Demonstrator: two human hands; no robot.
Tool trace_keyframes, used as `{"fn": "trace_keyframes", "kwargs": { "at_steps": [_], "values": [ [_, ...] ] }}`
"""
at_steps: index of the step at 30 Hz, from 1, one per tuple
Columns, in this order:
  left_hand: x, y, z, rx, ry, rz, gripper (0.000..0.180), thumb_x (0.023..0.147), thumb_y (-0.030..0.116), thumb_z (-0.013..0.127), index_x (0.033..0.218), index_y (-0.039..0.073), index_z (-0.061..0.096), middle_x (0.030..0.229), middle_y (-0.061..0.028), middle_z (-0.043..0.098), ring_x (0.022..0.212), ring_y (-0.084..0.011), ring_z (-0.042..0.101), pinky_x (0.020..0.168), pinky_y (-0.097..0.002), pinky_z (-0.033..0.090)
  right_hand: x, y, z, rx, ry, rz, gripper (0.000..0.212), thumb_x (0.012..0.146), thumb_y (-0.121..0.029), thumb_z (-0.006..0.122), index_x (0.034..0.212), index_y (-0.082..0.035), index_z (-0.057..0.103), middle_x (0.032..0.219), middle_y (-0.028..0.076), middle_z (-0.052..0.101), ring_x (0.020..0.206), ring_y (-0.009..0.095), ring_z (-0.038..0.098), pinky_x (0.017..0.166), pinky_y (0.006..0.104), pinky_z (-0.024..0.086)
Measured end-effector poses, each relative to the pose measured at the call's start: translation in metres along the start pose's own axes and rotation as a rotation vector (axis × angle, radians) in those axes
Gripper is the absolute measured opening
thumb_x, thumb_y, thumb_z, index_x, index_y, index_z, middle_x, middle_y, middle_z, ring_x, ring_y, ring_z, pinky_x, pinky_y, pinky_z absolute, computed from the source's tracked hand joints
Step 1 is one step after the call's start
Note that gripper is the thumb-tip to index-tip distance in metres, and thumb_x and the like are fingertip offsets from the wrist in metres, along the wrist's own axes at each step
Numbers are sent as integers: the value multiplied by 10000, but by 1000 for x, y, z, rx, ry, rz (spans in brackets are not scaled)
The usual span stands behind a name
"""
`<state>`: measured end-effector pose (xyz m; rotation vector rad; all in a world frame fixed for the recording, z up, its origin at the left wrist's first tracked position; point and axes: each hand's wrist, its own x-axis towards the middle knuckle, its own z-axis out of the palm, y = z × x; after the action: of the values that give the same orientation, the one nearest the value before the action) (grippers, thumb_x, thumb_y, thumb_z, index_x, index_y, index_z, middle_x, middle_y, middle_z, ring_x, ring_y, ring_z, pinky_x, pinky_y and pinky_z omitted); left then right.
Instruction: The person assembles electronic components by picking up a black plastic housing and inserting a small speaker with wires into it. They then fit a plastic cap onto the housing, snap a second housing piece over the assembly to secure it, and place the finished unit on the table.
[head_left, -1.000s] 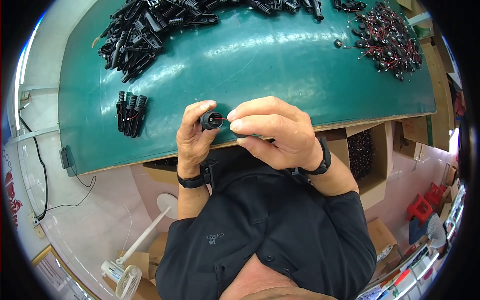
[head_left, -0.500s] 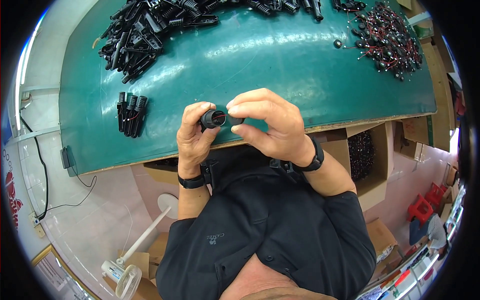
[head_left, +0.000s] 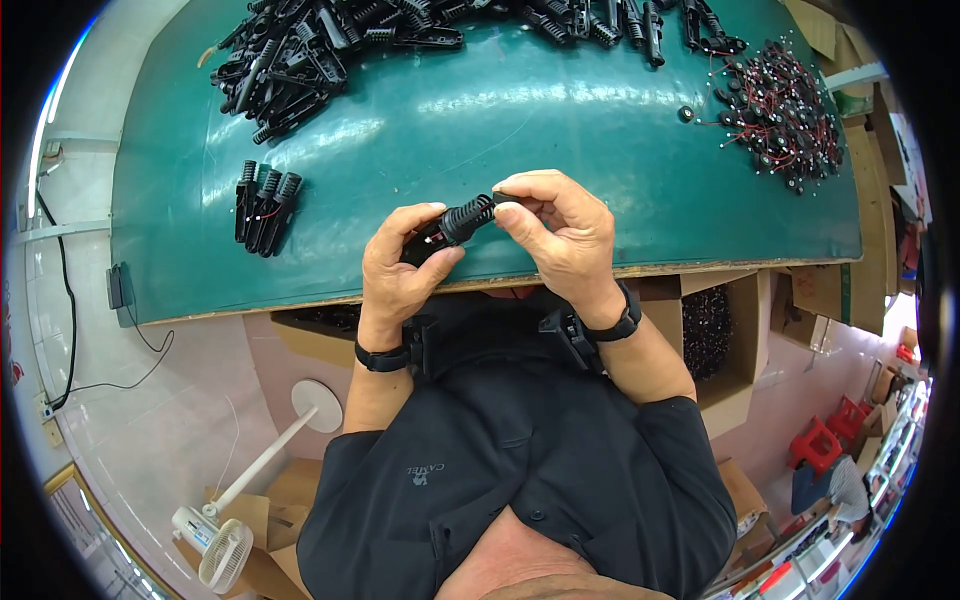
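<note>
My left hand point(head_left: 392, 265) is closed around a black plastic handle point(head_left: 462, 222) with a coil-like ribbed neck. The handle lies tilted over the table's near edge, its ribbed end pointing up and to the right. Something small, white and red shows in its side. At that end, my right hand point(head_left: 570, 225) pinches a small round black part point(head_left: 503, 198) between thumb and fingers. My fingers partly cover the part, so I cannot tell whether it is seated in the neck.
Several similar handles point(head_left: 266, 212) lie side by side at the left of the green table point(head_left: 420, 140). A large handle heap point(head_left: 290, 65) is at the back left. Round black parts with red wires point(head_left: 780, 115) are piled at the right. Below the edge stands a cardboard box point(head_left: 745, 385).
The handle has turned from its open end facing me to lying sideways, ribbed neck toward my right hand. The round part, earlier apart with a red wire between, is now at the neck's end.
</note>
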<state>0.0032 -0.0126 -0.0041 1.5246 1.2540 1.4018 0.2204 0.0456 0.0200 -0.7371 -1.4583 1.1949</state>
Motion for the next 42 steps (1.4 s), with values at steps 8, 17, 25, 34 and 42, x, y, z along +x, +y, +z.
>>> {"fn": "trace_keyframes", "kwargs": {
  "at_steps": [8,17,25,34,42],
  "values": [
    [-4,3,-7,40,13,-25,475,791,59,898,1217,7,694,1101,-88,733,979,-165,711,889,-298,572,-7,4,4,213,-37,200,304,960,77,702,1258,36,653,1237,132,704,1048,127,694,939,273,592],
    [-5,12,-10,102,-34,-49,439,786,70,884,1185,-3,715,1051,-104,755,926,-177,729,851,-294,572,-1,-14,-8,-93,-208,270,309,971,60,667,1274,2,692,1200,67,687,1052,104,672,921,255,578],
    [-4,11,-10,163,-71,-23,430,767,91,886,1160,2,737,1010,-107,766,899,-200,738,811,-300,570,-3,-12,-11,-68,-196,235,271,976,13,700,1245,-11,712,1155,42,692,974,70,659,871,218,545],
    [0,16,-9,221,-85,22,434,754,83,881,1162,16,749,977,-117,761,844,-211,729,754,-305,566,-4,0,-15,-41,-199,360,251,973,-73,771,1210,-12,714,1039,8,725,931,60,659,861,217,547],
    [4,14,-4,249,-106,71,429,755,69,876,1163,22,753,982,-125,758,842,-226,730,747,-310,571,-4,8,-20,40,-171,476,246,972,-74,776,1190,17,706,1003,19,732,892,68,667,815,221,553]
  ]
}}
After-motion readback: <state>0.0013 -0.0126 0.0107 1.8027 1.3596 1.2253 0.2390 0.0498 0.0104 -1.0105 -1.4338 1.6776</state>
